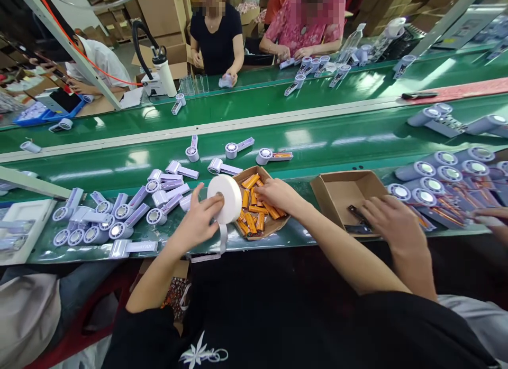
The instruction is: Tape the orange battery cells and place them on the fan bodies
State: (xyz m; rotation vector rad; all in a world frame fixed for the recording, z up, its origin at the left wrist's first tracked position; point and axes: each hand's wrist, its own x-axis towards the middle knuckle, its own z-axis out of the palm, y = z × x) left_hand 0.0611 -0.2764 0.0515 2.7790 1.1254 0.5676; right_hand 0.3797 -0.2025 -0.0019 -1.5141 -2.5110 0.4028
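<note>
A roll of white tape sits upright in my left hand, whose fingers grip it at the core. A loose strip of tape hangs from the roll toward the table edge. My right hand reaches into a cardboard box of orange cylindrical batteries. Its fingers close on a battery at the box's right side, with the tips partly hidden. Left of my hands lie several light purple handheld fan bodies, some with open handles. A fan with orange inside its handle lies beyond the box.
At right, a co-worker's hand reaches over another cardboard box with dark tools. Purple fan bodies with batteries are stacked beyond it. The green conveyor runs across, and people sit opposite. A white tray stands far left.
</note>
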